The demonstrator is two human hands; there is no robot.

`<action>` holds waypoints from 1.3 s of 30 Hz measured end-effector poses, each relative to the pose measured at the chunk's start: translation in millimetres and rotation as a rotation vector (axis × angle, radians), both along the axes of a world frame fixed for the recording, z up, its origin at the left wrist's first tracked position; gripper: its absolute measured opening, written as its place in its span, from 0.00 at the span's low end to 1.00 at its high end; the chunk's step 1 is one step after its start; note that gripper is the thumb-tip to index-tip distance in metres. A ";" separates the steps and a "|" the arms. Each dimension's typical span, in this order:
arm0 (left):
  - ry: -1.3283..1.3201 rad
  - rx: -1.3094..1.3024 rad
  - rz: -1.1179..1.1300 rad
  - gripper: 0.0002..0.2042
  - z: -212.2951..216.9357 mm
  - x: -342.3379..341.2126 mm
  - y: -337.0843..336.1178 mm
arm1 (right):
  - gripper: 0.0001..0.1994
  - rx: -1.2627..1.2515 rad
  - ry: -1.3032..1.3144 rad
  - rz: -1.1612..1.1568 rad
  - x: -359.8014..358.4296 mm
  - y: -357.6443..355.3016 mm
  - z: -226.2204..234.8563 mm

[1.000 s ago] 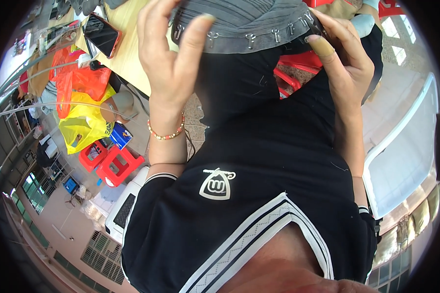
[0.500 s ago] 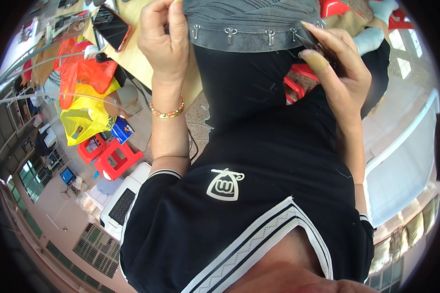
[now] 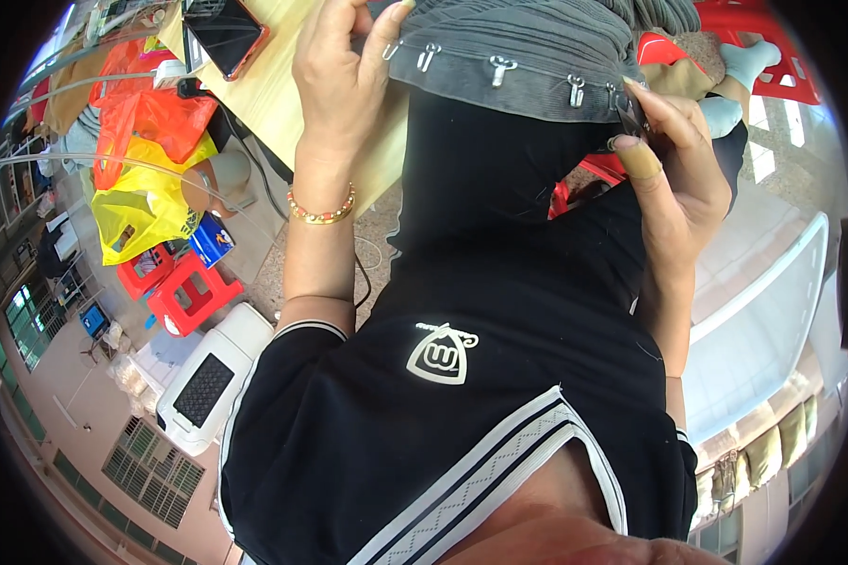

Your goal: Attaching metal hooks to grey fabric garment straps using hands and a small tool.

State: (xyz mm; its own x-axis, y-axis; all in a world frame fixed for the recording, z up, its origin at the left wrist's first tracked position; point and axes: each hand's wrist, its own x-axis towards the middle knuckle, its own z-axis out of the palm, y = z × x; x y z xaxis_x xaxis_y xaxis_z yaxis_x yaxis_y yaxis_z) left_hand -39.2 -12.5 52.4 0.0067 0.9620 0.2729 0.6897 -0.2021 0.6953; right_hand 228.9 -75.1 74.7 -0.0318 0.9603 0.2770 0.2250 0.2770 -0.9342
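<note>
A grey pleated garment [image 3: 537, 28] lies over my lap at the top of the view. Its band [image 3: 462, 80] carries several silver metal hooks [image 3: 502, 70] in a row. My left hand [image 3: 341, 71] pinches the band's left end between thumb and fingers, and a bracelet circles that wrist. At the right end, my right hand [image 3: 676, 160] is closed around what look like small dark thread snips [image 3: 629, 115]. Their pointed tip is at the band's edge, close to the rightmost hooks; my fingers hide the handle.
A wooden table [image 3: 264, 99] with a phone [image 3: 224, 38] stands at the left. Beside it are red and yellow plastic bags [image 3: 141, 212], red stools [image 3: 193, 297] and a white case [image 3: 207, 377]. A pale translucent bin [image 3: 763, 320] is at right, below another person's socked foot [image 3: 752, 61].
The band has shifted right and slightly down in the view, along with both my hands. The snips have moved from beside one hook to the band's edge further right.
</note>
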 end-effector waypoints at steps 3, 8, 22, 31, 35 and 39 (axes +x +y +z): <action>-0.021 0.462 -0.108 0.07 -8.9 -3.9 0.8 | 0.21 0.051 -0.021 0.008 -1.6 2.5 0.7; -0.148 0.528 -0.349 0.17 19.0 16.0 -19.3 | 0.21 0.018 -0.013 -0.008 0.0 5.2 1.3; -0.250 0.447 -0.238 0.07 14.4 30.6 -30.6 | 0.21 0.112 -0.222 0.144 5.0 12.7 13.3; -0.036 0.408 -0.213 0.09 25.9 23.4 -25.2 | 0.20 0.188 -0.458 0.170 -7.2 33.7 39.3; 0.084 0.396 -0.246 0.10 40.3 16.5 -22.0 | 0.20 0.313 -0.564 0.263 -9.4 47.7 42.1; 0.214 0.422 -0.290 0.09 56.4 11.2 -20.8 | 0.20 0.367 -0.543 0.327 -10.2 50.8 45.4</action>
State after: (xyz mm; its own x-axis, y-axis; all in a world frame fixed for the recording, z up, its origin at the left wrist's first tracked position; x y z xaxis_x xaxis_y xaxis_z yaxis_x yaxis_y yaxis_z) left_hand -28.0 -33.3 108.8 0.3526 0.7198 0.5980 0.6816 -0.6354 0.3629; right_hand 218.7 -24.4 120.1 -0.5258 0.7265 0.4423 0.4823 0.6830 -0.5485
